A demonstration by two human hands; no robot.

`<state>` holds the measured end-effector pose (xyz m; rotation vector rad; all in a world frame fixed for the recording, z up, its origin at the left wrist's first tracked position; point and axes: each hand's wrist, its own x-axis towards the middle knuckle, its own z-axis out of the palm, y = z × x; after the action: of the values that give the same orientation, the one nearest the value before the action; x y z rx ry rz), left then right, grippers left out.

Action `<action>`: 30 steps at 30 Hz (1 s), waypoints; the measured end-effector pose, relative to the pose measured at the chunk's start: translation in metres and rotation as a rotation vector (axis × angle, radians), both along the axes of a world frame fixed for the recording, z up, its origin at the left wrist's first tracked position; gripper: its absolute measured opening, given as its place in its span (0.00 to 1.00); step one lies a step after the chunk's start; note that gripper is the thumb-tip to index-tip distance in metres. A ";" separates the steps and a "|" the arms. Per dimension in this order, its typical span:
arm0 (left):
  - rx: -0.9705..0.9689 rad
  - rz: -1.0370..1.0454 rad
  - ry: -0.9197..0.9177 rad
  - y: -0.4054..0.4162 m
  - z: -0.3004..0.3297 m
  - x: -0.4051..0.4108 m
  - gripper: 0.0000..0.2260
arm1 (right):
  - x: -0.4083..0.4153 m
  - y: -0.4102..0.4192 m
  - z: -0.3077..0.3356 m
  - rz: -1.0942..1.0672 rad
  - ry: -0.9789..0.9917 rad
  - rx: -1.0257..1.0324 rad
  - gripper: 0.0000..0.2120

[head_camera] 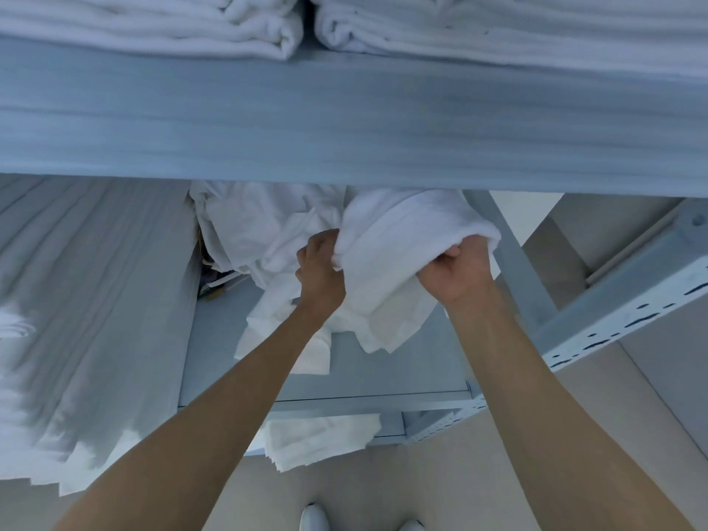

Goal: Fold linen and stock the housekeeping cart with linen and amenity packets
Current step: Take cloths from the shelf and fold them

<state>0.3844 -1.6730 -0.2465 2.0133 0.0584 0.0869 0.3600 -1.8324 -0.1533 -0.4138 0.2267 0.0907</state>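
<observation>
Upper shelf (344, 120): pale blue-grey board across the top of the view; folded white towels (498, 28) in two stacks at its far edge.
Sheets (88, 300): tall stack of folded white linen at the left end of the middle shelf.
Middle shelf (214, 358): carries a loose heap of white linen (264, 228) towards its back.
Towel (402, 262): white, thick, bunched, lifted above the middle shelf's right half, between both hands.
Lower towels (322, 435): folded white pile jutting past the front edge of the shelf below.
Left hand (320, 270): fingers curled, gripping the towel's left edge.
Right hand (456, 274): fist closed around the towel's right fold.
Shoes (314, 517): white, on the floor.
</observation>
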 end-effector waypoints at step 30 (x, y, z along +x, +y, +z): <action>-0.509 0.109 0.239 -0.017 0.104 -0.206 0.13 | -0.134 -0.142 -0.057 0.445 -0.216 -0.305 0.17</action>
<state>0.1788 -1.6898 -0.1428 1.5025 0.3119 -0.0930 0.2258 -1.9741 -0.2100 -0.7685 -0.0703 0.4498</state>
